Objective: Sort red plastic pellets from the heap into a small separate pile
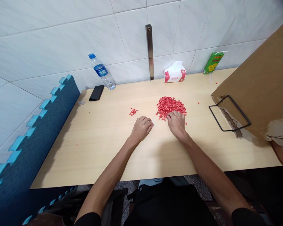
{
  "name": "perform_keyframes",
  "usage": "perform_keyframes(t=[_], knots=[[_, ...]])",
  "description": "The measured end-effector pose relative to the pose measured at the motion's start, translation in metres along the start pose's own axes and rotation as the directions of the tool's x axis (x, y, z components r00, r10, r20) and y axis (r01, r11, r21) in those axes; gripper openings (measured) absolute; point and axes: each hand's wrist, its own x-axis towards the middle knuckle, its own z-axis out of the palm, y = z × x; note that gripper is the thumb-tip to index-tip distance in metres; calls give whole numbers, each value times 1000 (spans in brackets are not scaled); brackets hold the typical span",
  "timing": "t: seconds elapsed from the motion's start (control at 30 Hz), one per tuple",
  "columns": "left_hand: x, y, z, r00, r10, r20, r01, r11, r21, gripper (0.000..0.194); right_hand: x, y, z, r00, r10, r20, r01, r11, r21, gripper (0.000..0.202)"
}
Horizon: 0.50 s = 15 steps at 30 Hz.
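A pile of small red capsule-like pieces (169, 105) lies on the light wooden table (103, 135). My right hand (176, 124) is at the near edge of this pile, fingers curled down among the pieces; what sits between the fingertips is hidden. Left of it, my left hand (141, 128) is closed, with thumb and fingers together just above the tabletop. Something small and pale shows faintly by its fingertips, too indistinct to name. Beyond my left hand lies a smaller cluster of the same red pieces (133, 111).
Along the tiled wall stand a water bottle (103, 73), a tissue pack (174, 75) and a green drink carton (213, 63). A black phone (96, 93) lies at back left. Blue foam mat (49, 125) borders the left; cardboard (257, 84) and a black wire frame (246, 118) the right.
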Motion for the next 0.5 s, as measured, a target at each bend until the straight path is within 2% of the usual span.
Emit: perform_keyframes(t=[0.13, 0.27, 0.37, 0.5], knots=[[-1, 0, 0, 999, -40, -31, 39, 999, -31, 18, -1, -3, -3, 995, 42, -88, -37, 998, 56, 26], [-2, -3, -1, 988, -116, -102, 108, 991, -79, 16, -5, -6, -5, 983, 109, -150, -68, 964, 256, 31], [-3, -4, -1, 967, -189, -172, 164, 975, -147, 11, -10, -13, -7, 978, 170, -123, -93, 877, 471, 28], [-5, 1, -1, 942, -248, -224, 194, 951, -240, 10, -16, -25, -8, 985, 173, -17, -106, 678, 727, 21]])
